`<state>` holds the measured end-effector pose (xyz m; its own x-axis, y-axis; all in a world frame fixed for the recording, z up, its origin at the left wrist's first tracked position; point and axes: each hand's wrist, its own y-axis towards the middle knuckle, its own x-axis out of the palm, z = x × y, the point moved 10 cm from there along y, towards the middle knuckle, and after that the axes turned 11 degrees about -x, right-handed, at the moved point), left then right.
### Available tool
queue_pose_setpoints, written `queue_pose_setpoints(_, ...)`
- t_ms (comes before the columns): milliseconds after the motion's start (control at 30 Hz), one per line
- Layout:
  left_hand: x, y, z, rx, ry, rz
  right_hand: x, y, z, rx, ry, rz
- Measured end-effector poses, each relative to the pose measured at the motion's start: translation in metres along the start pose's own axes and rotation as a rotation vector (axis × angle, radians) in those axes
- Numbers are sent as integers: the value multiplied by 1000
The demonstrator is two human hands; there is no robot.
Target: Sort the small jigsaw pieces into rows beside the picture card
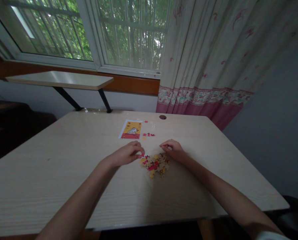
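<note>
Left hand (127, 154): your fingers are curled, tips drawn close together and down on the worktop (64, 166); they meet a red piece (143, 155) at the pile's upper left edge. Whether you grip it, I cannot tell.
Right hand (173, 150): fingers bent, tips pointing down at the pile's upper right edge, touching or just above it; grip cannot be told.
Pile (156, 164): yellow, red and pale puzzle pieces heaped between your two hands, slightly nearer to you than the fingertips.
Card (130, 129): a yellow and red picture lying flat beyond your left hand, apart from the pile.
Loose pieces (148, 134): a few red ones just right of the card, well clear of the heap.
Hole (162, 117): round, near the far edge.
In the way: nothing lies between hands and pile.
Behind: shelf (59, 80), window (129, 33), curtain (214, 60).
</note>
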<state>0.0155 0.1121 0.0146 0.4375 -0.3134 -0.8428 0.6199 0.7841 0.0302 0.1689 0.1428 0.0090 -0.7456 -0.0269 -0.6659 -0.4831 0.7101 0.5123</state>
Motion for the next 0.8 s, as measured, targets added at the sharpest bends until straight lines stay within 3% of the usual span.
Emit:
queue_pose_setpoints(400, -4, 4, -1, -67, -285, 47, -6, -1, -16, -138, -110, 84)
queue_pose_setpoints(533, -11, 7, -12, -146, -510, 189, -6, -4, -37, -206, -224, 77)
queue_pose_setpoints(633, -3, 11, -20, -204, -732, 239, -1, -6, -55, -244, -300, 53)
queue_pose_setpoints(800, 19, 18, -11, -194, -934, 160, 8, -6, -67, -270, -348, -4)
